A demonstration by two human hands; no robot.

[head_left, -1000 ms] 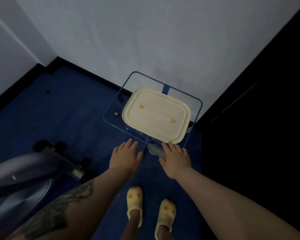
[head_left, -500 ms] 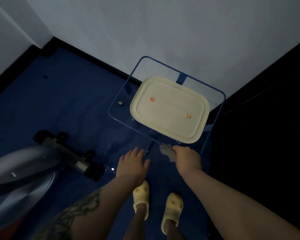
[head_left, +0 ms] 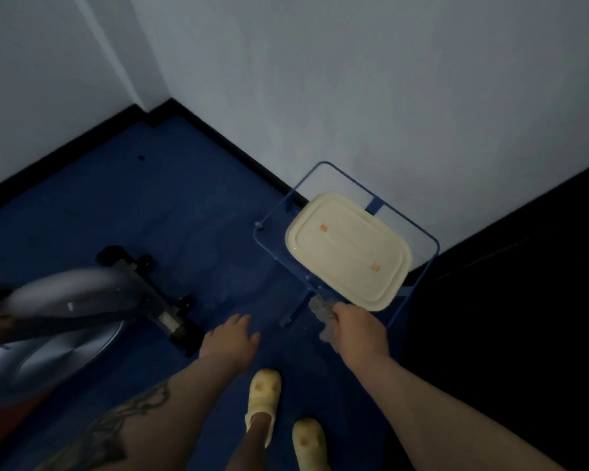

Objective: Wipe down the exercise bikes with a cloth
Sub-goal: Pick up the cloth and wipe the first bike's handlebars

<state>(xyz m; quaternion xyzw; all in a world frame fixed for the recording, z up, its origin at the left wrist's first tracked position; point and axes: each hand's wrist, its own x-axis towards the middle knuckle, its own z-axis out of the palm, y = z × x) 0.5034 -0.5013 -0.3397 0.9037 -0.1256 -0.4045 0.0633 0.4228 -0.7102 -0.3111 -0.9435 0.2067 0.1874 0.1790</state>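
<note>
So: right hand [head_left: 359, 329] fisted around a crumpled grey cloth [head_left: 322, 312], w/ cream rectangular plastic lid [head_left: 349, 251] on a blue-edged glass table [head_left: 434, 246] just beyond the grip. Left hand [head_left: 230, 338] flat, fingers spread, empty. Grey exercise bike base [head_left: 62, 321] well left of it.

Two hands are out: the left hand [head_left: 230, 338] at about seven o'clock from the stand, fingers spread and empty, and the right hand [head_left: 356, 329] at six o'clock, closed around one grey cloth [head_left: 322, 309]. One exercise bike [head_left: 58, 311] sits at nine o'clock. One blue-framed stand [head_left: 430, 243] carries one cream lidded container [head_left: 347, 251]. Two yellow clogs [head_left: 262, 396] show at six o'clock.
</note>
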